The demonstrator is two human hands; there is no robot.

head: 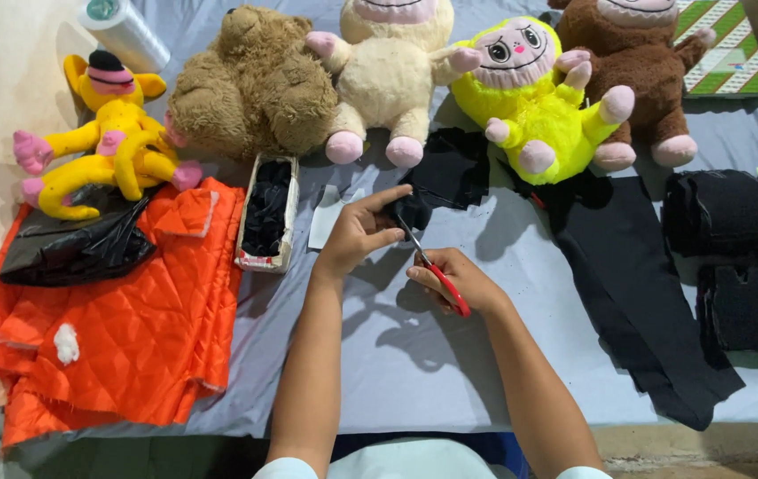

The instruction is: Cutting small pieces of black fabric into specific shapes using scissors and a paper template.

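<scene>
My left hand (pixel 357 232) pinches the edge of a piece of black fabric (pixel 446 173) lying on the grey-blue sheet (pixel 414 355). My right hand (pixel 459 279) holds red-handled scissors (pixel 437 270), whose blades point up-left and meet the black fabric just below my left fingers. A small white paper piece (pixel 324 217) lies beside my left hand.
Several plush toys line the far edge: a yellow one (pixel 109 133), a brown bear (pixel 250 84), a cream one (pixel 388 80), a bright yellow one (pixel 534 102), a dark brown one (pixel 640 71). Orange quilted fabric (pixel 122 328), a black bag (pixel 78 248), a box of black pieces (pixel 268 213), black cloth (pixel 636 293) and stacks (pixel 738 257) surround.
</scene>
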